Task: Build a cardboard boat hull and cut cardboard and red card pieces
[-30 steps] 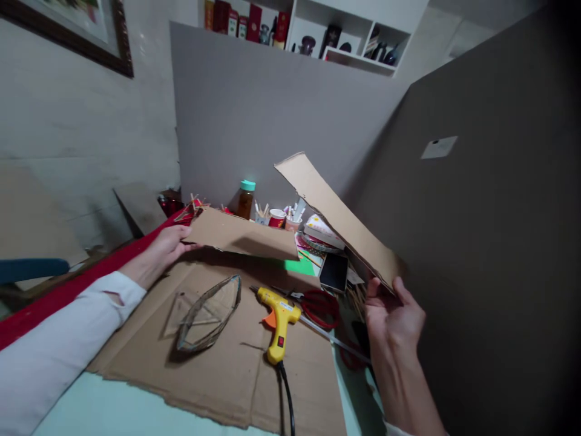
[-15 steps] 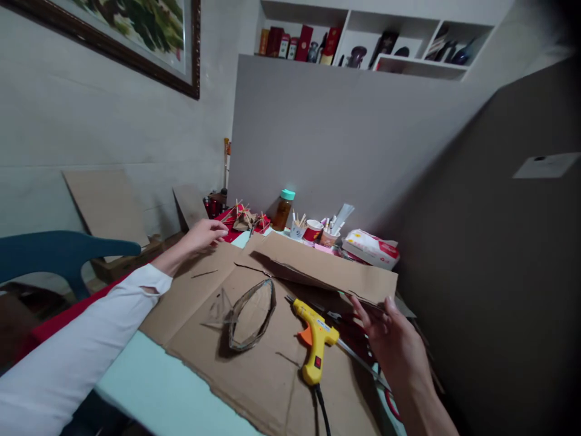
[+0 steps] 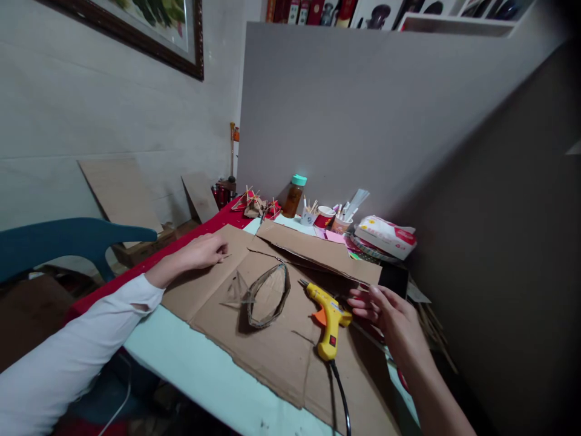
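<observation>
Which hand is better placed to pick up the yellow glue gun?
Right. The right hand hovers open beside the glue gun, fingers nearly touching it; the left hand rests flat on the far cardboard sheet.

Left hand point(image 3: 202, 251) is lying flat, fingers loosely curled, frame centre-left; right hand point(image 3: 385, 309) is reaching leftward, fingers extended, centre-right.

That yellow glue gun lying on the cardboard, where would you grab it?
Probably by the handle of the glue gun, the long part toward the cord, coming from above. It lies flat on the cardboard sheet, nozzle pointing away, and the right hand is beside it.
</observation>
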Demonstrator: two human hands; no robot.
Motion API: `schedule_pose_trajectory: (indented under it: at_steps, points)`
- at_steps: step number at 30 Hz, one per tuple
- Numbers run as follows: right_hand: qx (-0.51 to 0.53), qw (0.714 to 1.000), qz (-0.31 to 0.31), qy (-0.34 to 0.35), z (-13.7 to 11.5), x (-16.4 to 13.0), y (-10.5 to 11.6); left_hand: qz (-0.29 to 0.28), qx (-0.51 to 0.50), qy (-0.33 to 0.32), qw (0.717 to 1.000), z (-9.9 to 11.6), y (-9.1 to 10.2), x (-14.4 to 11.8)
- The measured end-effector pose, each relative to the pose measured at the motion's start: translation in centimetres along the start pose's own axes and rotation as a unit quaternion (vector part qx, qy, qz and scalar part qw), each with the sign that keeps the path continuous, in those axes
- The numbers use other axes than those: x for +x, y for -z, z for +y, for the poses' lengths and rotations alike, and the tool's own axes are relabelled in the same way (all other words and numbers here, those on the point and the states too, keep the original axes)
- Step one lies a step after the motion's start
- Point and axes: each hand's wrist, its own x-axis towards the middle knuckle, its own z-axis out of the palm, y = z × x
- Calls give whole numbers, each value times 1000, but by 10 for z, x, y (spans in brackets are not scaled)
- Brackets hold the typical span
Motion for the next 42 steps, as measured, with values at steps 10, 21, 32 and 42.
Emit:
schedule_pose_trajectory:
  at_steps: [10, 21, 32, 42]
  points:
    - [-121, 990, 43, 56, 3, 1, 8, -30, -51, -68, 996, 25, 8, -21]
    - [-303, 940, 68, 140, 1, -7, 7, -138, -158, -140, 968, 33, -2, -26]
    - [-440, 858, -51, 261, -5, -34, -24, -118, -219, -97, 964, 25, 21, -17]
    - [-537, 735, -200, 362, -1, -61, -49, -2, -204, -99, 974, 120, 31, 52]
